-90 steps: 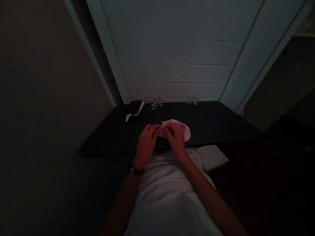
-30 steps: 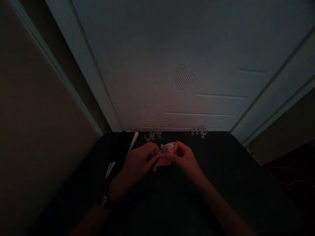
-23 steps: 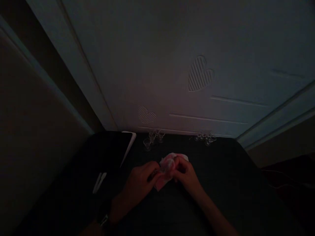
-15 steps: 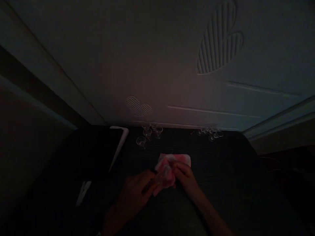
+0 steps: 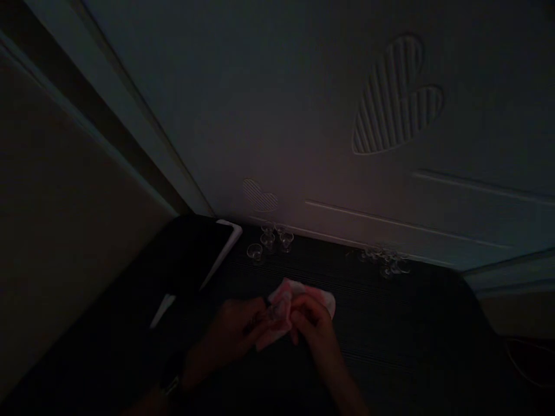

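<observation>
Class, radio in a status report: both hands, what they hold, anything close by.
Left hand and right hand both on the pink cloth, low over the dark table. Something small between the fingers, too dark to tell. Small clear glasses stand behind, apart.

Since three seconds ago the view has closed in over the table (image 5: 390, 323), hiding the person's white shirt.

Cloth (image 5: 299, 300): pink w/ white patches, mid-near. Counter (image 5: 390, 346): black, faint fine ridges. Small glasses (image 5: 269, 242): clear, far side. Door (image 5: 303, 115): pale white-blue w/ striped heart reliefs (image 5: 396, 95). Tablet (image 5: 191, 260) far left: black, white edge.
</observation>
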A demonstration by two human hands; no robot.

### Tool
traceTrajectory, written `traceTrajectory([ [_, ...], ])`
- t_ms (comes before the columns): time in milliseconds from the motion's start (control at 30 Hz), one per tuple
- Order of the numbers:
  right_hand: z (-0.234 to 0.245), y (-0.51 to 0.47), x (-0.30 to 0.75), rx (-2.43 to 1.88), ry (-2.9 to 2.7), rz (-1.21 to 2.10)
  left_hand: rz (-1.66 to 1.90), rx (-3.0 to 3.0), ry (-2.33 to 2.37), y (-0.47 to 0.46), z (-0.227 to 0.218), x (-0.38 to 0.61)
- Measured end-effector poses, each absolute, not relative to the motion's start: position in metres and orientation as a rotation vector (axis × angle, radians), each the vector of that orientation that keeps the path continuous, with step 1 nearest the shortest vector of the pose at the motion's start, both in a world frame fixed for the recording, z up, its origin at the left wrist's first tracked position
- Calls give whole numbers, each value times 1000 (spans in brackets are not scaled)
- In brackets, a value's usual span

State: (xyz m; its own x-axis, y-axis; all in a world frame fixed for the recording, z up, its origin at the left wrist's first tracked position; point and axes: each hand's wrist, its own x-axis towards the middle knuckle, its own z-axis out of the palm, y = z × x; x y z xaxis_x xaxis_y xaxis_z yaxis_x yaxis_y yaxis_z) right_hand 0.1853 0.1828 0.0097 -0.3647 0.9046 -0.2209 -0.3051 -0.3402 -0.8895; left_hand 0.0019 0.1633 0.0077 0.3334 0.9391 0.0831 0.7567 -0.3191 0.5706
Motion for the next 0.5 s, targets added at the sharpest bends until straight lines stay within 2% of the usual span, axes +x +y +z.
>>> traceTrajectory([
  [233, 13, 187, 185, -1023, -1026, 1814, 552, 2324, 1590, 162, 13, 7],
  [500, 8, 181, 178, -1035, -1108, 1660, 533, 2188, 1595, 166, 10, 5],
])
